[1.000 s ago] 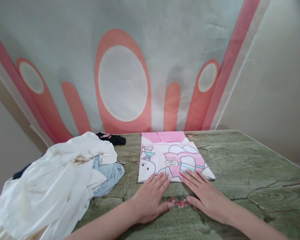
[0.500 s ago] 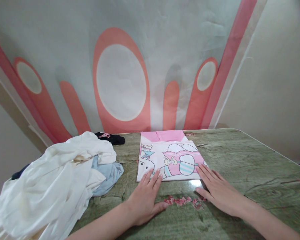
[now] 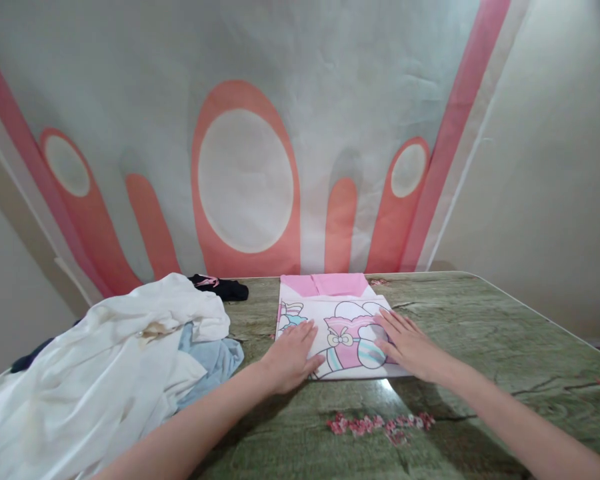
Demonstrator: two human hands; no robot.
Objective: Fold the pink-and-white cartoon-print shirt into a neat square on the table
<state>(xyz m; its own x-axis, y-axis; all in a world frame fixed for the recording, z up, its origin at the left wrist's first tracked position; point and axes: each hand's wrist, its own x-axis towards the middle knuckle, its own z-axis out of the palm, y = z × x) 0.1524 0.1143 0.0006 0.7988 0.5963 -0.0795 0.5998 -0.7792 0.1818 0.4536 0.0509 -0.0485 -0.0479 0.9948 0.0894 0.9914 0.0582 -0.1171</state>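
Observation:
A folded pink and white garment [image 3: 341, 313] with a cartoon print lies flat on the green marbled table [image 3: 480, 347], near the wall. My left hand [image 3: 293, 353] rests flat on its left part, fingers stretched out. Flat on its right part lies my right hand [image 3: 406, 343], fingers also spread. Neither hand grips anything.
A heap of white and light blue clothes [image 3: 125, 367] covers the table's left side. A small black piece [image 3: 223, 288] lies at the back by the wall. Pink flower marks [image 3: 380, 423] sit on the table near me. The wall carries a red and grey banner [image 3: 245, 147].
Both hands have slid forward from the table in front of the garment onto the garment itself. The garment now lies a little farther back.

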